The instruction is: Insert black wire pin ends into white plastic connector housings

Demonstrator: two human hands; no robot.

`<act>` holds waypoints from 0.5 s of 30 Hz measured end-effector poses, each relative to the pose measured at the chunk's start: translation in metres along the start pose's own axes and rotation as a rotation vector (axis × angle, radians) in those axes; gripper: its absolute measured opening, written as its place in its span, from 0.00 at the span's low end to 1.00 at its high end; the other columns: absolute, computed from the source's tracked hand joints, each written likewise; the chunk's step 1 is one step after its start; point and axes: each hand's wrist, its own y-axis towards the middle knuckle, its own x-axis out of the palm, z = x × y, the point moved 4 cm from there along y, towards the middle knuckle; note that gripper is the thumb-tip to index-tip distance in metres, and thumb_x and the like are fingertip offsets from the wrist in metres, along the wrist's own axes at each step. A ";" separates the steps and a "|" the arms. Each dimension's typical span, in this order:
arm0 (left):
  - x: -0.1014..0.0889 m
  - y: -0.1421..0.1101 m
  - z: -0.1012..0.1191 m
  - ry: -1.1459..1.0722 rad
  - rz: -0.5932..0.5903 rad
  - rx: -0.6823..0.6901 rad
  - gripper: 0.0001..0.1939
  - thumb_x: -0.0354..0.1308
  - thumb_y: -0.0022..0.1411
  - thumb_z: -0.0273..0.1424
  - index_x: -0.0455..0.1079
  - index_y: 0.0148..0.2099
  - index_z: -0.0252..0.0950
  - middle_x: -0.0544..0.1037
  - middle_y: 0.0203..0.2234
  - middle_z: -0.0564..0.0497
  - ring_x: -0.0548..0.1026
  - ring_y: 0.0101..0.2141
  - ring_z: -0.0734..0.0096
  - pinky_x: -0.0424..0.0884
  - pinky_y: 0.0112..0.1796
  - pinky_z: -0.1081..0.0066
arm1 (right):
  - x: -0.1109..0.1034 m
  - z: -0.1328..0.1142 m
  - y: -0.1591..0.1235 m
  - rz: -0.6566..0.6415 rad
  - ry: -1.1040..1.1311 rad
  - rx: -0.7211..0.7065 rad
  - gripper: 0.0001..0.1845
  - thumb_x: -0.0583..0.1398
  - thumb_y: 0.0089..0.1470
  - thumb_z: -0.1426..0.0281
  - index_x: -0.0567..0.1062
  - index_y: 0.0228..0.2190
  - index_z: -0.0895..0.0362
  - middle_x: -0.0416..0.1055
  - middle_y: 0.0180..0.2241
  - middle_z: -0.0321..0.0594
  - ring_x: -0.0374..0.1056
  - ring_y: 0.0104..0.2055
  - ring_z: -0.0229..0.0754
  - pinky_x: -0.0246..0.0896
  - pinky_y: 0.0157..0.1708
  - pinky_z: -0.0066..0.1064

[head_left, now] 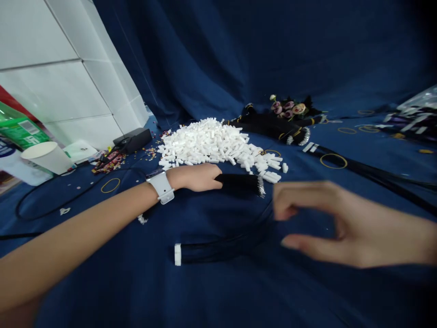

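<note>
My left hand (201, 176), with a white watch on its wrist, is closed around a bundle of black wires (239, 184). Silvery metal terminals show at the bundle's right end. My right hand (327, 218) is held over the blue cloth at the right, slightly blurred, its curled fingers apart from the thumb and nothing visible between them. Below my left hand lies a white connector housing (178, 254) with several black wires (218, 250) running right from it. Just beyond my left hand is a heap of small white connector housings (208, 141).
Behind the heap lie more black wire bundles (269, 125) and artificial flowers (290, 108). Rubber bands (333, 161) are scattered about. Wires with white connectors (362, 166) stretch along the right. A paper cup (48, 157), green bottle (23, 130) and black box (133, 140) stand at the left.
</note>
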 end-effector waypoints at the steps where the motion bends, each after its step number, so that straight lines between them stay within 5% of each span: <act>1: 0.002 0.001 0.000 -0.016 -0.016 0.005 0.12 0.54 0.69 0.36 0.71 0.38 0.33 0.76 0.30 0.52 0.75 0.28 0.71 0.73 0.32 0.67 | 0.013 -0.011 0.000 -0.056 -0.014 -0.047 0.14 0.58 0.59 0.59 0.75 0.40 0.56 0.72 0.38 0.39 0.70 0.31 0.33 0.68 0.30 0.26; 3: 0.003 0.001 0.004 -0.041 -0.047 0.019 0.12 0.54 0.70 0.36 0.72 0.39 0.32 0.76 0.30 0.53 0.75 0.27 0.71 0.73 0.31 0.67 | 0.032 -0.021 0.000 -0.073 -0.080 -0.123 0.21 0.58 0.60 0.60 0.72 0.51 0.55 0.69 0.49 0.44 0.71 0.44 0.40 0.70 0.41 0.33; 5: 0.003 -0.001 0.010 -0.049 -0.067 0.031 0.13 0.53 0.70 0.36 0.72 0.37 0.33 0.76 0.28 0.53 0.74 0.26 0.72 0.72 0.30 0.69 | 0.044 -0.018 -0.001 -0.104 -0.099 -0.130 0.21 0.57 0.61 0.59 0.71 0.52 0.54 0.68 0.51 0.44 0.68 0.50 0.44 0.69 0.47 0.37; 9: 0.009 -0.006 0.022 -0.001 -0.044 0.009 0.13 0.54 0.69 0.35 0.71 0.34 0.33 0.75 0.26 0.54 0.73 0.25 0.73 0.72 0.29 0.69 | 0.055 -0.014 -0.004 -0.183 -0.047 -0.112 0.10 0.52 0.65 0.65 0.72 0.39 0.54 0.69 0.40 0.39 0.67 0.43 0.41 0.68 0.42 0.35; 15: 0.019 -0.009 0.022 0.133 0.076 -0.034 0.10 0.55 0.69 0.34 0.72 0.38 0.32 0.77 0.32 0.51 0.76 0.31 0.69 0.74 0.34 0.65 | 0.056 -0.035 -0.008 -0.044 -0.216 -0.216 0.13 0.47 0.66 0.73 0.69 0.32 0.57 0.67 0.32 0.40 0.64 0.34 0.40 0.63 0.36 0.34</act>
